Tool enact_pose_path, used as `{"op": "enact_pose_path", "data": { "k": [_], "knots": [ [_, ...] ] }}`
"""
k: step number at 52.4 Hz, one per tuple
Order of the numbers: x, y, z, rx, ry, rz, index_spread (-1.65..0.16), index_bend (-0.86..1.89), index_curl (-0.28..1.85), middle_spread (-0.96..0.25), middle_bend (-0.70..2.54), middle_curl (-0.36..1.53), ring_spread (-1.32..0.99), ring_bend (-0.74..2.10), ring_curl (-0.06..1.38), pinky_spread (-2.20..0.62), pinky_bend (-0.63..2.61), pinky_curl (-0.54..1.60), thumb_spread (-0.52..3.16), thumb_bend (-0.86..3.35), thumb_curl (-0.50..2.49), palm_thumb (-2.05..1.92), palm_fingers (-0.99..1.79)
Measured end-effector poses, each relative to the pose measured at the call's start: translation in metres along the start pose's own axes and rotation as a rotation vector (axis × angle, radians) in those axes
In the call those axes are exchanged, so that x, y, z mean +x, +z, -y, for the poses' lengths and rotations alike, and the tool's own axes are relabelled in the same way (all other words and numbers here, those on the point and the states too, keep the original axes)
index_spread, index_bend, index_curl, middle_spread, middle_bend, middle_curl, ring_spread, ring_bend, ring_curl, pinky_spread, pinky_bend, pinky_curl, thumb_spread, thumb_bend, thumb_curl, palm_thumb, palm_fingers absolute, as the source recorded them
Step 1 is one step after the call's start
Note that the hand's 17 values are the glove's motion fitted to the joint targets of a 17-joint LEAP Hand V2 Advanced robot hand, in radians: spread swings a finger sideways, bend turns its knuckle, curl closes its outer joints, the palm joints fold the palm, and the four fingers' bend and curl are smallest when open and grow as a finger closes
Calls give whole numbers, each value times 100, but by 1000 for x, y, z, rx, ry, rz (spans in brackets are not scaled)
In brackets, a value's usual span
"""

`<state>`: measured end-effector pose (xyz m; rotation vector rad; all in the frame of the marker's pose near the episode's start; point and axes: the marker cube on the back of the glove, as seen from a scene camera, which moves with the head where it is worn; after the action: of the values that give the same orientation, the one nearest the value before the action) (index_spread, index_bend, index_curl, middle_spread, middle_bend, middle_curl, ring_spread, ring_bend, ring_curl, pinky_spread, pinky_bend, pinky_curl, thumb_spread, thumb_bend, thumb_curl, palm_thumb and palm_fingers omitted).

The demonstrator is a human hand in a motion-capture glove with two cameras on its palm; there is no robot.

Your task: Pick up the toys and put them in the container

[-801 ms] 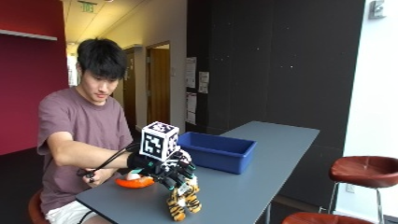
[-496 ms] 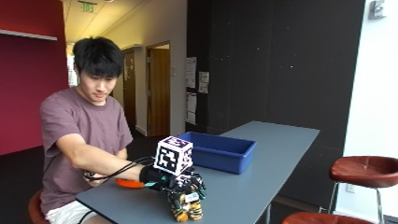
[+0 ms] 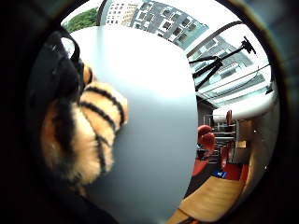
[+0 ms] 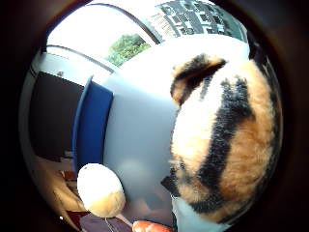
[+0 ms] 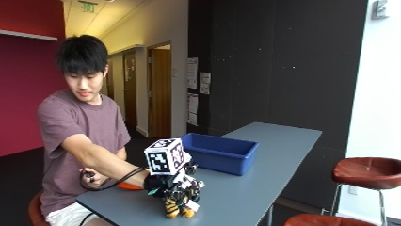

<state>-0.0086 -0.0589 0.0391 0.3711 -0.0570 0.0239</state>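
Right arm reaches down across body; gloved right hand [image 5: 168,186] grips striped tiger plush [image 5: 177,206] on grey tabletop [image 5: 263,188]. Thumb-side palm view alone shows blue container [image 4: 91,125] edge-on, cream toy [image 4: 100,189].

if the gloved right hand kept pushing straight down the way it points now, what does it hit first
The striped tiger toy: the gloved right hand is already on top of it, fingers curled over it. Directly beneath the toy is the grey table, so going further down would likely just press the toy against the tabletop.
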Motion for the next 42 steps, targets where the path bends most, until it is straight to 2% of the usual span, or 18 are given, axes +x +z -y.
{"op": "enact_pose_path", "data": {
  "k": [5, 16, 23, 29, 31, 36, 42],
  "knots": [
    [-4, -32, -1, 13, 2, 32, -31, 30, 27, -27, 108, 52, -37, 96, 32, -20, 68, 30, 100, 12, 43, 42, 110],
    [-42, -136, -18, 123, -84, 91, -34, 42, 37, -24, 118, 61, -38, 114, 43, -27, 80, 41, 90, 7, 52, 44, 105],
    [-107, -205, -43, 231, -217, 129, -35, 49, 44, -22, 123, 65, -38, 119, 47, -30, 86, 46, 87, 5, 57, 46, 102],
    [-191, -246, -57, 239, -332, 126, -35, 55, 50, -20, 126, 68, -37, 123, 50, -32, 89, 51, 83, 3, 61, 47, 99],
    [-229, -251, -59, 240, -373, 115, -35, 57, 53, -20, 127, 68, -37, 124, 51, -33, 91, 53, 82, 2, 63, 47, 97],
    [-337, -224, -68, 232, -635, -39, -35, 60, 58, -19, 130, 70, -36, 125, 53, -33, 93, 56, 81, 1, 66, 48, 90],
    [-427, -161, -72, 62, -602, -34, -35, 62, 64, -18, 131, 72, -35, 127, 55, -32, 94, 60, 82, -1, 69, 48, 80]
  ]
}}
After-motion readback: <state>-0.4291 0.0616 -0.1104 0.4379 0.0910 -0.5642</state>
